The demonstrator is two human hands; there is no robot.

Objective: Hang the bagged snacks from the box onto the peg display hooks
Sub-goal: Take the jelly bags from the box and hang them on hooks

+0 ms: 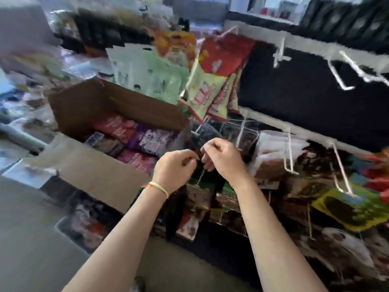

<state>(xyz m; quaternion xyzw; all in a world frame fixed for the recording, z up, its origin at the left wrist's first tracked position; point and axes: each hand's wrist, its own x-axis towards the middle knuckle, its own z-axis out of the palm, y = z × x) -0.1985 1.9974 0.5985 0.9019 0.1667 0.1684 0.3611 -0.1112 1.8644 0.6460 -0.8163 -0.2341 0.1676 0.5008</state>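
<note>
The frame is motion-blurred. My left hand (176, 165) and my right hand (223, 159) are close together in front of the peg display, fingers curled. Both pinch the top edge of a dark snack bag (192, 142) that hangs between them, just above a white peg hook (200, 175). The bag's lower part is hidden behind my hands. To the left stands the open cardboard box (94, 102) with several red and purple snack bags (134, 133) lying in it.
Red-and-yellow bags (212, 85) and pale green bags (151, 72) hang above the box. Bare white hooks (341, 81) stick out of the black panel at upper right. Brown and green bags (347, 205) hang on lower hooks at right. A clear bin (84, 226) sits under the box flap.
</note>
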